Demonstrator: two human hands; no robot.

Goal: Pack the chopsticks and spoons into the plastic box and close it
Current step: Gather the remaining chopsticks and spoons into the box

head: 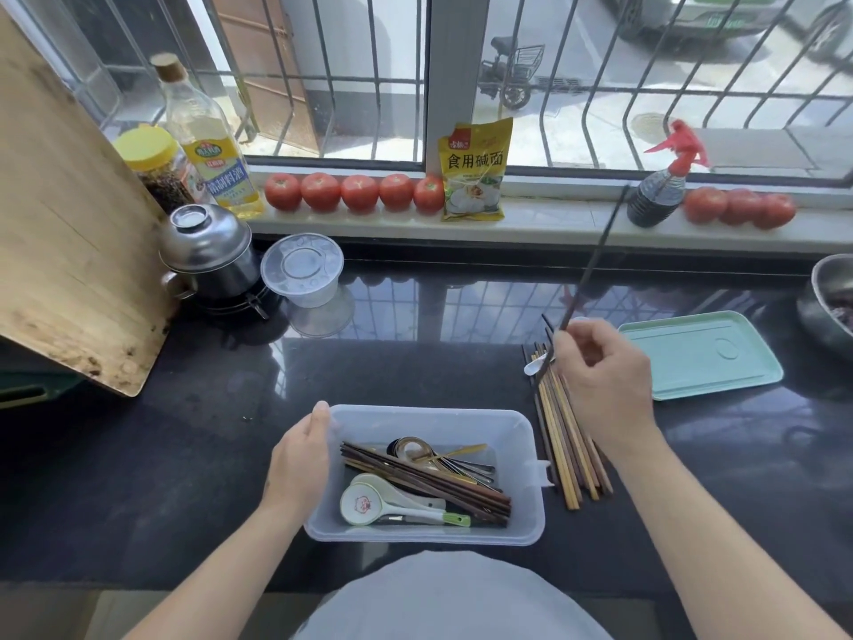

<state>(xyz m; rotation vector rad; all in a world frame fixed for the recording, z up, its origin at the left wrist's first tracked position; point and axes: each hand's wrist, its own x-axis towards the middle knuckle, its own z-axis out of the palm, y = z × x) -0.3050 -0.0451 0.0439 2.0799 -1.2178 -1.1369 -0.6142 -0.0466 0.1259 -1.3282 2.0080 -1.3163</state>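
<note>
A clear plastic box [524,524] sits open on the black counter in front of me. Inside lie dark wooden chopsticks [429,485], metal spoons [417,450] and white ceramic spoons [369,503]. My left hand [300,459] grips the box's left rim. My right hand [600,381] pinches a dark chopstick [597,254] that points up and away. Below that hand a bundle of loose chopsticks [570,459] lies right of the box, with a small white spoon [535,366] at its far end. The mint green lid [701,355] lies further right.
A wooden cutting board [69,224] leans at the left. A steel pot [207,256] and clear tub [302,270] stand at the back left. Tomatoes [360,191], bottles and a yellow bag [475,170] line the windowsill. A metal bowl [831,302] is at the right edge.
</note>
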